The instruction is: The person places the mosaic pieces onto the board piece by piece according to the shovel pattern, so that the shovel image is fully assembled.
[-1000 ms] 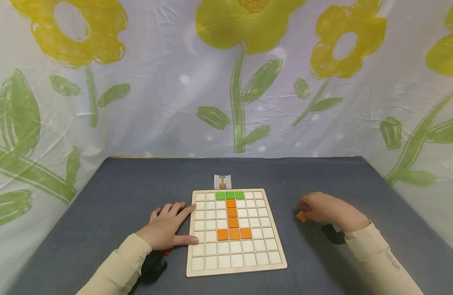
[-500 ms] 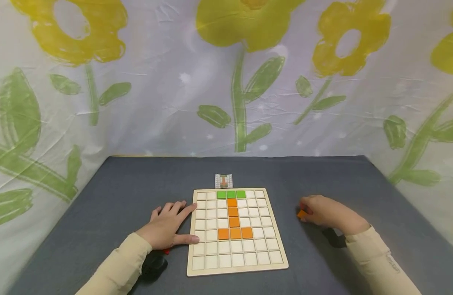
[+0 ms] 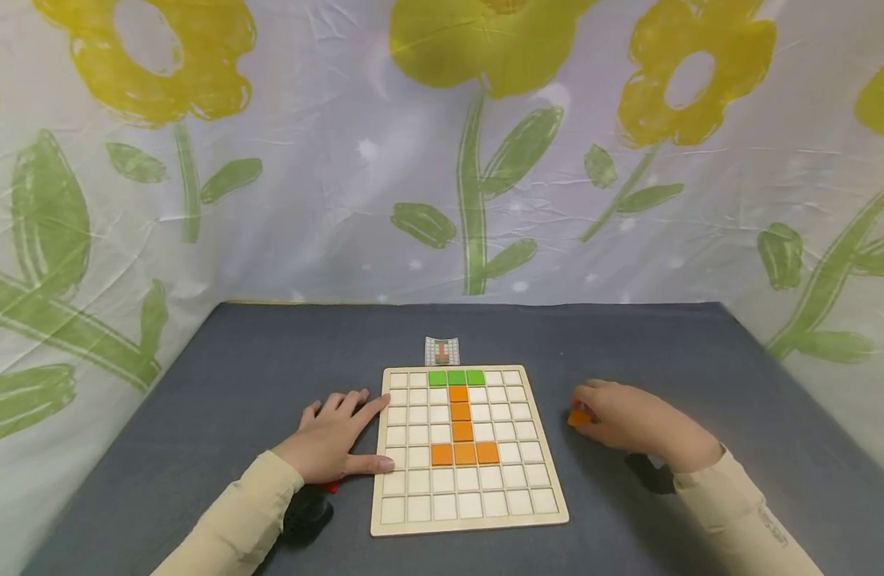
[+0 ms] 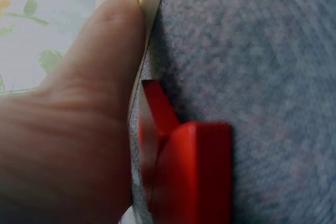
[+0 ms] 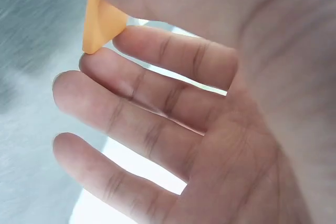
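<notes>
My left hand [image 3: 332,440] lies at the left edge of the wooden grid board [image 3: 470,526], fingers spread, with thumb and index fingertip touching the rim. Two glossy red pieces [image 4: 210,171] lie on the cloth near that thumb in the left wrist view. Right of the board, my right hand [image 3: 625,418] pinches an orange square tile [image 3: 578,418] between thumb and fingertips; the right wrist view shows the tile [image 5: 102,22] tilted, the other fingers extended. On the board, green tiles [image 3: 457,378] sit in the top row, and several orange tiles [image 3: 462,432] form an upside-down T below.
A small pattern card [image 3: 442,350] lies just behind the board's far edge. Dark cloth [image 3: 326,344] covers the table. Black objects [image 3: 306,516] show at both wrists. A flower-printed curtain [image 3: 326,200] stands behind and at the sides.
My right hand has moved slightly left toward the board, its fingers now pinching the orange tile. The left hand keeps its place on the board. The head view has shifted a little.
</notes>
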A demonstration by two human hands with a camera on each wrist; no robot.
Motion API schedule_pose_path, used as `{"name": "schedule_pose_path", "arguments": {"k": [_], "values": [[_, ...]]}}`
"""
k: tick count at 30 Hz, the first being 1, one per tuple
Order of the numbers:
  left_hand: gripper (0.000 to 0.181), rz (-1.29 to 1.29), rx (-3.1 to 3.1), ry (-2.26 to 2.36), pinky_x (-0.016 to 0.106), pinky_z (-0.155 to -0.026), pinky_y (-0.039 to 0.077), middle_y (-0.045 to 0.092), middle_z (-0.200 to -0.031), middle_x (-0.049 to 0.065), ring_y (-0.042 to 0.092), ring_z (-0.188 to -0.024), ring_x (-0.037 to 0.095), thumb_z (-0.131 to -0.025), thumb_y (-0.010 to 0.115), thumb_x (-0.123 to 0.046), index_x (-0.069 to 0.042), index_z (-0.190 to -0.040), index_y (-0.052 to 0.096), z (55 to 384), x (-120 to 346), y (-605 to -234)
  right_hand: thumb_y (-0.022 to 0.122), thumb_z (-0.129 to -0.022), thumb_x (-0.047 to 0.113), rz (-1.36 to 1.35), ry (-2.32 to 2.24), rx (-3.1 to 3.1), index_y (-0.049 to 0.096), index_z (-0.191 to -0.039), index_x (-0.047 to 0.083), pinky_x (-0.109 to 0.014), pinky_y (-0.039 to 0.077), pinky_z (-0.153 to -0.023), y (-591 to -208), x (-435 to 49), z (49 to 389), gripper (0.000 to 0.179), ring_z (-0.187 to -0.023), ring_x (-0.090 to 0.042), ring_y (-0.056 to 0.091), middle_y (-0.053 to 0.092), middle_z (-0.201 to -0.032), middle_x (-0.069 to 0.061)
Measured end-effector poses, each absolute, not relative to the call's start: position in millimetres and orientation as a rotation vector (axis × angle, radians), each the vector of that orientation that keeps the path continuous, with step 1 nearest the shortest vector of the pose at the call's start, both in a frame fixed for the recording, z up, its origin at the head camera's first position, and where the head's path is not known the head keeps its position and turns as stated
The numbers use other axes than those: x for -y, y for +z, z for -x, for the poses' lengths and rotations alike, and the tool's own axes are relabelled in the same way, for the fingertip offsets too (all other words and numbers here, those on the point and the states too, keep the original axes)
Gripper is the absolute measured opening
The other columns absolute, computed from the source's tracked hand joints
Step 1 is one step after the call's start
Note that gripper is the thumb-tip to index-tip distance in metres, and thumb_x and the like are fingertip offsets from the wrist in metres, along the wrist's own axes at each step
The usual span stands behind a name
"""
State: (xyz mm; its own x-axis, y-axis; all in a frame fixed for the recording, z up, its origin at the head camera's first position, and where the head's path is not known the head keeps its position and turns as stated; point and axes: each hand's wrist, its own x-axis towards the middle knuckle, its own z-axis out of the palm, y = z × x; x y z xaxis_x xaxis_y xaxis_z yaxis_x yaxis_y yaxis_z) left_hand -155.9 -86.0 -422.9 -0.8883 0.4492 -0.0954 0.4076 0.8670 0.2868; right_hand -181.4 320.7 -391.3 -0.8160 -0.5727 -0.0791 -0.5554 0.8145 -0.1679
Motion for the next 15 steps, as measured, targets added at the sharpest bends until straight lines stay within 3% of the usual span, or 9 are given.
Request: {"name": "schedule_pose_path", "arguments": {"k": [4, 15], "values": [[0.092, -0.639, -2.868, 0.4, 0.072, -0.097, 0.025, 0.036, -0.147, 0.018, 0.035, -0.132, 0.041, -0.079, 0.057, -0.072, -0.019, -0.15, 0.033, 156.4, 85.0, -423.4, 0.073, -0.085, 0.015, 0.954, -0.217, -2.846, 0.062, -0.1, 0.014, -0.023, 0.05, -0.065, -378.5, -304.7, 173.7, 0.019, -0.078, -0.008, 0.06, 0.057, -0.093, 0.005], [0.091, -0.641, -2.883, 0.381, 0.071, -0.097, 0.026, 0.037, -0.147, 0.017, 0.035, -0.131, 0.039, -0.079, 0.057, -0.072, -0.02, -0.151, 0.033, 158.9, 86.5, -428.1, 0.074, -0.084, 0.016, 1.169, -0.19, -2.87, 0.061, -0.105, 0.008, -0.019, 0.044, -0.057, -358.1, -258.6, 161.6, 0.026, -0.063, -0.002, 0.046, 0.057, -0.091, 0.004]]}}
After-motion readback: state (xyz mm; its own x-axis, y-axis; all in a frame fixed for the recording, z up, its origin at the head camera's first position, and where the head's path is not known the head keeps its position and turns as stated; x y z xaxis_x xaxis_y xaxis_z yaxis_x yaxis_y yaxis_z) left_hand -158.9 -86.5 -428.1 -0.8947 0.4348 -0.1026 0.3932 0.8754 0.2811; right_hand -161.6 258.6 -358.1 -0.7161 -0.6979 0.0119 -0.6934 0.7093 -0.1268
